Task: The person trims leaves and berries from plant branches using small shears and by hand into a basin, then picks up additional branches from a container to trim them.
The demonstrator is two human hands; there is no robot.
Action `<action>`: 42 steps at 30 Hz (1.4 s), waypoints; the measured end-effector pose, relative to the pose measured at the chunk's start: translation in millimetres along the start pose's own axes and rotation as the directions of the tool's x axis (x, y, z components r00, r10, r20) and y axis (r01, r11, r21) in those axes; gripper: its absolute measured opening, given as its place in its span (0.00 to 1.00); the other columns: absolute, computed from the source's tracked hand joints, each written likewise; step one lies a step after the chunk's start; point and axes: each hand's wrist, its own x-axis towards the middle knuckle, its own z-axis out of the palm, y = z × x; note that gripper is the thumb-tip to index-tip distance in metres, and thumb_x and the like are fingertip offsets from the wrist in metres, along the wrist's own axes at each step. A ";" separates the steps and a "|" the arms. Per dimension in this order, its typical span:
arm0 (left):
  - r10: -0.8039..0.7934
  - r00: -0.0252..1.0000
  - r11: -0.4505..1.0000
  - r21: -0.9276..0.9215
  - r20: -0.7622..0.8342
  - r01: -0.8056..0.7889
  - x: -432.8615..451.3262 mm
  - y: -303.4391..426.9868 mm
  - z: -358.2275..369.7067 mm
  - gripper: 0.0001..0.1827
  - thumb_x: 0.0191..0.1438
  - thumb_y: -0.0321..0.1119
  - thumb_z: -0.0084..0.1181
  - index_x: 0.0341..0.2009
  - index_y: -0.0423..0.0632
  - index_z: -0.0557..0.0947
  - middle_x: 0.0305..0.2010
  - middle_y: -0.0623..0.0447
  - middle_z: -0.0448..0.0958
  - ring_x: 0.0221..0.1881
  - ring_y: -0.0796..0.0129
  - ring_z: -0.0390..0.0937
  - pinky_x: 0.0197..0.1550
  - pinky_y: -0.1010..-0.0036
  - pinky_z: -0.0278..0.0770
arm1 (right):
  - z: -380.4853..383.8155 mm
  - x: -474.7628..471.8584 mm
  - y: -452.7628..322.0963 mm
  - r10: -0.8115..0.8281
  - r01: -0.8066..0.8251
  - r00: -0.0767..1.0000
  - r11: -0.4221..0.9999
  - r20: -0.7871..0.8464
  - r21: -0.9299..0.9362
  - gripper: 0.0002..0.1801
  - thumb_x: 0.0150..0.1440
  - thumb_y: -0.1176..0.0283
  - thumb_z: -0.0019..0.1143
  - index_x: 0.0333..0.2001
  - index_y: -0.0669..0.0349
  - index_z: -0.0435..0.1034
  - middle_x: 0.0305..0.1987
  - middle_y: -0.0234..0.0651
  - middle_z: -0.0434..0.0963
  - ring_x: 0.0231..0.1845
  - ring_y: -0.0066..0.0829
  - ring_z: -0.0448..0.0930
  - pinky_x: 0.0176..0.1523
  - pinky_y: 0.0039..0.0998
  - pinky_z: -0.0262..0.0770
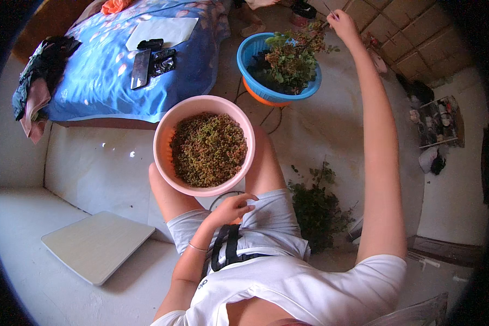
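A pink plastic basin (159, 140) rests across my knees. It holds a heap of small green and reddish berries (210, 150) that look like Sichuan pepper. My left hand (234, 210) lies over my lap just below the basin, fingers loosely apart and nothing in them. Stretched far out to the upper right, my right hand (343, 25) grips a thin pointed tool (328, 7), possibly small scissors. Close by that hand stands a blue plastic basin (244, 57), filled with leafy berry branches (295, 61). Whether the hand touches a branch is unclear.
An orange container (265, 98) shows under the blue basin. Leafy cuttings (320, 208) lie on the floor by my right side. A bed with a blue sheet (102, 77) carries a phone (141, 69). A pale board (100, 246) sits at lower left.
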 end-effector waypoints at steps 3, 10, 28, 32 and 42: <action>-0.007 0.999 1.000 -0.007 -0.040 0.006 -11.2 -2.7 -3.8 0.13 0.56 0.33 0.52 0.45 0.46 0.74 0.18 0.61 0.62 0.20 0.80 0.56 0.22 0.80 0.57 | -3.4 -6.1 -71.4 0.028 -0.031 0.996 0.999 -0.081 -0.036 0.10 0.50 0.67 0.51 0.28 0.65 0.67 0.24 0.50 0.73 0.27 0.42 0.76 0.31 0.38 0.69; -0.010 1.000 1.000 -0.023 0.029 0.010 1.5 4.8 2.3 0.13 0.56 0.34 0.51 0.46 0.46 0.74 0.18 0.61 0.63 0.21 0.80 0.57 0.22 0.81 0.58 | 3.2 -8.5 -77.3 -0.303 0.309 0.951 0.930 0.063 -0.199 0.05 0.48 0.73 0.47 0.27 0.64 0.64 0.25 0.49 0.72 0.32 0.50 0.74 0.35 0.42 0.70; 0.029 0.998 0.999 -0.029 0.059 -0.027 9.8 -2.8 17.2 0.14 0.56 0.33 0.49 0.48 0.48 0.74 0.20 0.56 0.69 0.22 0.76 0.65 0.26 0.77 0.65 | 10.7 -22.6 -106.7 -0.562 0.644 0.761 0.592 0.324 -0.485 0.10 0.48 0.81 0.46 0.36 0.63 0.60 0.35 0.44 0.71 0.34 0.45 0.76 0.34 0.39 0.76; 0.039 0.998 0.999 -0.004 0.057 -0.039 9.2 -0.1 15.0 0.15 0.56 0.33 0.49 0.48 0.49 0.74 0.20 0.53 0.71 0.21 0.73 0.69 0.27 0.75 0.68 | 7.9 -23.7 -94.1 -0.522 0.576 0.813 0.655 0.259 -0.489 0.10 0.49 0.80 0.46 0.37 0.64 0.60 0.35 0.44 0.70 0.34 0.43 0.77 0.33 0.37 0.75; 0.026 0.991 0.999 -0.023 0.129 -0.023 2.5 -6.6 23.5 0.15 0.57 0.33 0.48 0.50 0.51 0.73 0.17 0.57 0.67 0.21 0.78 0.66 0.24 0.78 0.65 | 3.2 -44.8 -114.0 -0.564 0.646 0.764 0.668 0.314 -0.371 0.10 0.48 0.81 0.46 0.36 0.64 0.61 0.34 0.44 0.70 0.34 0.45 0.76 0.33 0.40 0.74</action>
